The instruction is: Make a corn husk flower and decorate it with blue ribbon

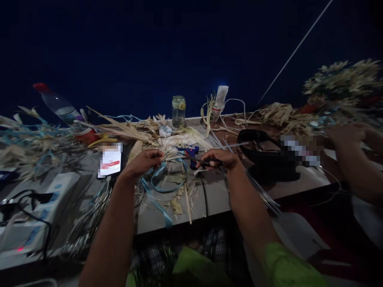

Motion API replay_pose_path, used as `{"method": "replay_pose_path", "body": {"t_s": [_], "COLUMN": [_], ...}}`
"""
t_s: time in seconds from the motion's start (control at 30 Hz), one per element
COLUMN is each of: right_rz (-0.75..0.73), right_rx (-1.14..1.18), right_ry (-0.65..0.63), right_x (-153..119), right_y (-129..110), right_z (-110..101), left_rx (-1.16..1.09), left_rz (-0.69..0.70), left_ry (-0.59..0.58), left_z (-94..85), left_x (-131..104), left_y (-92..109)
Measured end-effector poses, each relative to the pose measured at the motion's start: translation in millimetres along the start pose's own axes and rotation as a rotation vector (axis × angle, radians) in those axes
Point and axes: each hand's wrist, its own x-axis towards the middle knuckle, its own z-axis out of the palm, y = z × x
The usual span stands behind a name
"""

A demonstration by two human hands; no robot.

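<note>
My left hand [147,161] pinches a pale strip of dried husk [173,157] over the middle of the table. Facing it from the right, my right hand [223,158] is closed round a pair of dark scissors [206,162], whose blades point left toward the strip. I cannot tell if the blades touch it. Just behind the scissors lies a blue glue gun [194,151]. Light blue ribbon [169,190] loops on the table below my hands, among husk scraps [177,207]. More pale husks [191,137] are heaped beyond.
A lit phone [110,160] and a white power strip [56,199] lie left. At the back stand a glass jar [178,111] and a tilted bottle [60,105]. A black headband-like object [257,137] and another person's arm [353,159] are right. Thin clear sticks [263,195] overhang the front edge.
</note>
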Motion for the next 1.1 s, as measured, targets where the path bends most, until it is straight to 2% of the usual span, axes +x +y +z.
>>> {"method": "replay_pose_path", "body": {"t_s": [0.13,0.4,0.53,1.1], "right_rz": [-0.020,-0.042,-0.026,0.017], "right_rx": [0.019,0.007,-0.026,-0.034], "right_ry": [-0.051,-0.152,-0.198,-0.203], "right_x": [-2.2,7.1,11.6,14.5], "right_y": [1.4,3.5,2.9,-6.2], "right_z": [-0.9,4.0,5.5,12.6], "left_rx": [0.057,0.305,0.343,0.424], "left_rz": [-0.006,-0.063,-0.068,-0.046], "left_ry": [0.005,-0.004,-0.033,-0.124], "left_z": [-4.8,-11.5,-10.9,-11.2], "left_x": [-10.1,-30.5,-33.5,-33.6], "left_y": [8.5,24.3,23.6,22.7]}}
